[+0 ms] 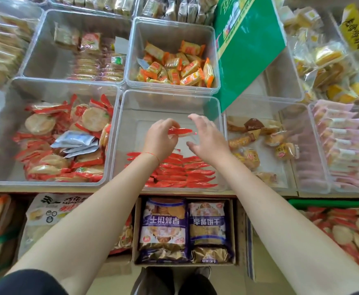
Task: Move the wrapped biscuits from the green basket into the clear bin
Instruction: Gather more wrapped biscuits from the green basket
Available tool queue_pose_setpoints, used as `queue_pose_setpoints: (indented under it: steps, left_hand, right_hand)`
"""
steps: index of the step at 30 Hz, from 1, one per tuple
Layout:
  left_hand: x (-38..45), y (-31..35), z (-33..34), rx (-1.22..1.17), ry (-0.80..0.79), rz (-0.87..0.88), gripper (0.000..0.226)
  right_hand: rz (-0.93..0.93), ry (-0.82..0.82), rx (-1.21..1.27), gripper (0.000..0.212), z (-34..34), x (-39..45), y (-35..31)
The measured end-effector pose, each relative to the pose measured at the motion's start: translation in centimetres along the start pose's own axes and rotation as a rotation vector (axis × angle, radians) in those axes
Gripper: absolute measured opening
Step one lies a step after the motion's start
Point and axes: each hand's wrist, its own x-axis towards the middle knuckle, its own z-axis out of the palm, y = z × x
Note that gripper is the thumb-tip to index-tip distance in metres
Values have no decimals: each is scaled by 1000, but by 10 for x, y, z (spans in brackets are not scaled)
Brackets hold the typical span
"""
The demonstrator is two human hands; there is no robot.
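A clear bin [170,103] sits in the middle of the counter, its near end lined with red-wrapped biscuits [187,173] standing on edge. My left hand [160,139] hovers above the bin and pinches one red-wrapped biscuit [181,132] by its left end, holding it level. My right hand [208,137] is just right of that biscuit with its fingers spread and nothing in it. The green basket [332,203] stands low at the right edge, below the counter, with several more red-wrapped round biscuits [349,228] inside.
Clear bins of other snacks surround the middle one: red-wrapped round crackers [53,141] to the left, orange packets [174,67] behind, brown pastries [255,143] to the right. A green card [246,45] leans at the back right. Boxed biscuit bags [185,228] sit under the counter edge.
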Motion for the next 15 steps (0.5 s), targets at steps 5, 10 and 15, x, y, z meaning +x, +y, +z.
queue_pose_setpoints:
  steps: [5,10,15]
  left_hand:
    - [10,-4,20,22,-94,-33,35]
    - [16,-37,25,327,-435,-242,45]
    - [7,-44,28,426,-675,-233,42]
  right_hand:
    - [-28,45,6,38,13,8,3]
    - [89,-327,-266,39,20,10,16]
    - [172,-734,-278,50,21,24,2]
